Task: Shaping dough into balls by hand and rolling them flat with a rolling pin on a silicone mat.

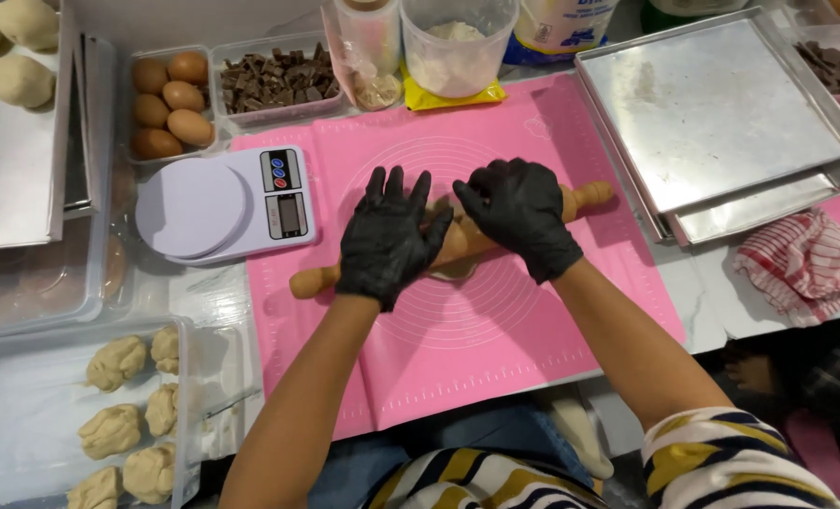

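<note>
Both my hands wear black gloves and press flat on a wooden rolling pin (589, 197) that lies slanted across a pink silicone mat (495, 349). My left hand (387, 236) rests fingers spread on the pin's left half. My right hand (523, 215) covers the right half. A small piece of pale dough (453, 271) peeks out under the pin between the hands; most of it is hidden.
White kitchen scale (217, 203) left of the mat. Behind: tub of brown eggs (168, 99), tub of chocolate chunks (274, 80), flour container (456, 47). Stacked metal trays (721, 113) at right, a red striped cloth (797, 259). Dough lumps in a tub (123, 415) at lower left.
</note>
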